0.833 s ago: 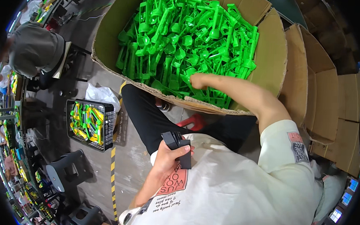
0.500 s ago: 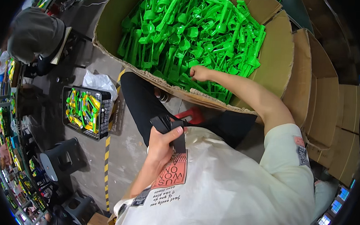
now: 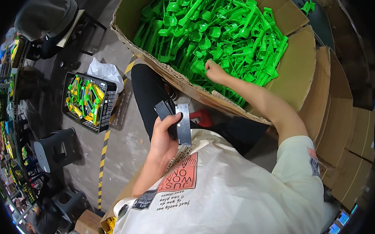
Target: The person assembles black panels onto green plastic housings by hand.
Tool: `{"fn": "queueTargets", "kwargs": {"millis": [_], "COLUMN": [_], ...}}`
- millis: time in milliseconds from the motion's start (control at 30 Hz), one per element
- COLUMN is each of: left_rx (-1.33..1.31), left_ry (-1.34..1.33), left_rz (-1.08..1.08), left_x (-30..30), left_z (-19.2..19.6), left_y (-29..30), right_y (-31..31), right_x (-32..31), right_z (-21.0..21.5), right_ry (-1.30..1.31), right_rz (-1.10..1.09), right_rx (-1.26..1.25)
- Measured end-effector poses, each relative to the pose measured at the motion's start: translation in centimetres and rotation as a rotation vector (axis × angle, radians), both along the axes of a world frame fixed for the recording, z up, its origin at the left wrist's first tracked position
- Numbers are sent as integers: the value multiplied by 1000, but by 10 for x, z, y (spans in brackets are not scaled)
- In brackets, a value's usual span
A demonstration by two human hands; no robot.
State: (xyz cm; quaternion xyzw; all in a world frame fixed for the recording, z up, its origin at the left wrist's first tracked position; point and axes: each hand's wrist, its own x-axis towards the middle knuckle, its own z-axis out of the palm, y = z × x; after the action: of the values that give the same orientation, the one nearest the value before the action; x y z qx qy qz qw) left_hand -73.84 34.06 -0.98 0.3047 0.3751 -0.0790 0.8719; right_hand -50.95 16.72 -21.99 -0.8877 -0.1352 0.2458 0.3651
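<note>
A big cardboard box (image 3: 298,67) in front of me is filled with several bright green plastic parts (image 3: 209,29). My right hand (image 3: 215,72) reaches into the box and rests on the green parts near its front wall; whether its fingers grip one I cannot tell. My left hand (image 3: 163,141) is held in front of my chest and grips a small black and grey hand tool (image 3: 177,118), upright in its fingers.
A black crate (image 3: 86,101) with yellow and green parts stands on the floor at left, beside a white bag (image 3: 105,70). Grey plastic stools (image 3: 54,150) stand lower left. Flattened cardboard (image 3: 343,133) is stacked at right. A seated person (image 3: 44,10) is at top left.
The view has shifted, so the box sits higher and closer. My right hand stays among the green parts. My left hand keeps the tool in front of my chest.
</note>
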Motion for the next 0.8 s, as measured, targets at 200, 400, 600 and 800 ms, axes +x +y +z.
{"fn": "queueTargets", "kwargs": {"millis": [200, 400, 600, 800], "left_rx": [35, 281, 397, 410], "left_ry": [-136, -254, -323, -299], "left_rz": [-27, 32, 82, 90], "left_x": [5, 22, 39, 39], "left_z": [6, 20, 24, 14], "left_y": [10, 21, 20, 15], "right_y": [10, 18, 14, -2], "right_x": [56, 25, -35, -37], "right_z": [85, 238, 284, 274], "right_ry": [-140, -100, 61, -100], "right_rz": [-10, 463, 341, 507], "right_rx": [135, 382, 406, -50]}}
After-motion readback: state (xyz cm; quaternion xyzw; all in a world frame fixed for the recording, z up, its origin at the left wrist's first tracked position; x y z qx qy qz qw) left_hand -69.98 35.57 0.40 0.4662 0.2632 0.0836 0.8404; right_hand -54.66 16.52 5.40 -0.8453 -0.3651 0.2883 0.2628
